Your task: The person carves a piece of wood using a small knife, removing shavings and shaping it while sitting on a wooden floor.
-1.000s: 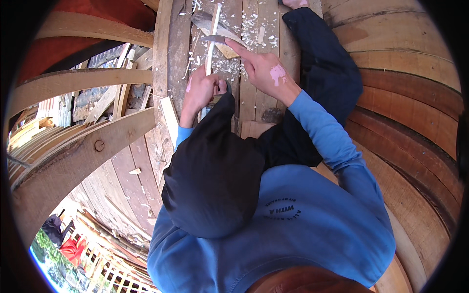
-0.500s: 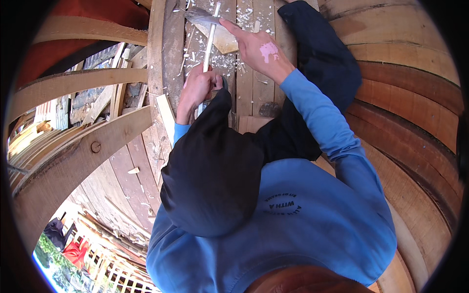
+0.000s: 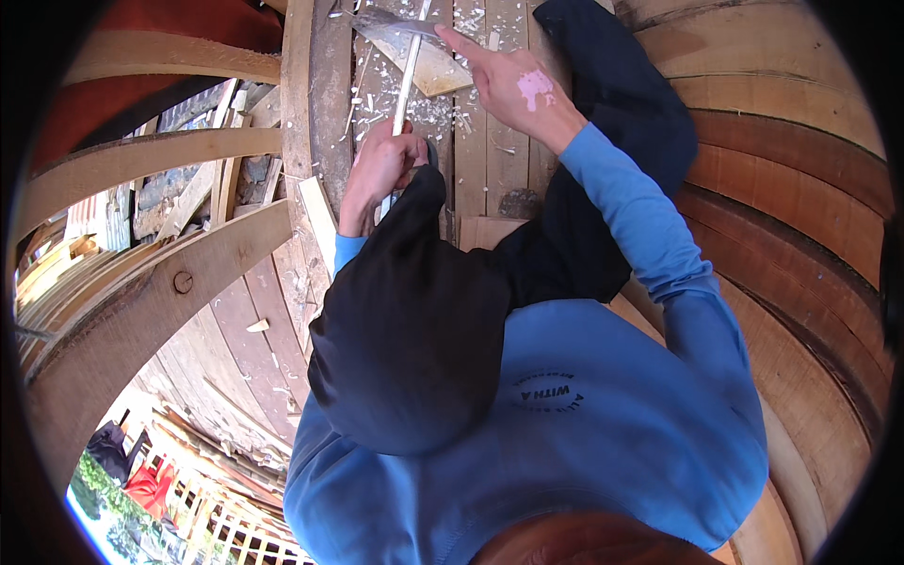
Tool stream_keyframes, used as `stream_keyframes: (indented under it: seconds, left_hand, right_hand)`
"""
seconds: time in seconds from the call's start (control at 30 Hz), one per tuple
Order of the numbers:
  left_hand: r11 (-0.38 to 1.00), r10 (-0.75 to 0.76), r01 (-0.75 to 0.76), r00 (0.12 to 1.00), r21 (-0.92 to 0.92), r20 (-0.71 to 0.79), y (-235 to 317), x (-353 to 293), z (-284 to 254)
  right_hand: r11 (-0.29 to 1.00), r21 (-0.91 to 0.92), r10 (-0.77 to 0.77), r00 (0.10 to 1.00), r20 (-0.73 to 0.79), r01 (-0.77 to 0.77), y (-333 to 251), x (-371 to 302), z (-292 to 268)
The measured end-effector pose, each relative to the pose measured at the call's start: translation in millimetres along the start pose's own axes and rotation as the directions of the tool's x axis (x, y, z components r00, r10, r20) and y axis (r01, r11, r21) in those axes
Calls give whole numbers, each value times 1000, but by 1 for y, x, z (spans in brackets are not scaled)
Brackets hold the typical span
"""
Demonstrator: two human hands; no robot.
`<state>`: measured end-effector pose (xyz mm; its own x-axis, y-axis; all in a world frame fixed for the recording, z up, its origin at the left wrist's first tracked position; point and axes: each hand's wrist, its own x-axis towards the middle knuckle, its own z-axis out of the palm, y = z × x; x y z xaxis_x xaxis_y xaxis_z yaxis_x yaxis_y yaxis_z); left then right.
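A thin pale wooden stick [image 3: 409, 79] runs up and away from my left hand [image 3: 382, 166], whose fingers are closed around it beside my raised knee. My right hand [image 3: 520, 92] grips a knife, the index finger stretched toward its blade; the handle is hidden under the hand. The grey blade [image 3: 391, 23] lies across the upper part of the stick, pointing left. Below the blade and stick, a flat pale piece of wood [image 3: 435, 77] rests on the plank floor.
White shavings [image 3: 471, 56] are scattered over the plank floor [image 3: 330, 113]. Curved wooden ribs [image 3: 188, 273] stand on the left, with stacked timber beyond. Curved planks [image 3: 772, 179] form a wall on the right. My dark-trousered leg [image 3: 621, 113] extends near that wall.
My right hand and the knife have shifted slightly to the right. The stick's far end leans a little further right, while my left hand stays nearly in place.
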<state>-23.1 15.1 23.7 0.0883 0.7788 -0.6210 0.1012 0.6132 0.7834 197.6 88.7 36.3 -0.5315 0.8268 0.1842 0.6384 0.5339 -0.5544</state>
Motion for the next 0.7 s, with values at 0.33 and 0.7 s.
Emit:
stream_keyframes:
  seconds: [0.33, 0.7]
  left_hand:
    - [1000, 21, -21, 1000, -14, 0, 6, 3, 0]
    - [992, 19, -13, 999, -128, 46, 15, -3, 2]
  right_hand:
    - [996, -60, 68, 995, 77, -64, 8, 10, -6]
    - [992, 79, 98, 994, 38, -101, -4, -2, -21]
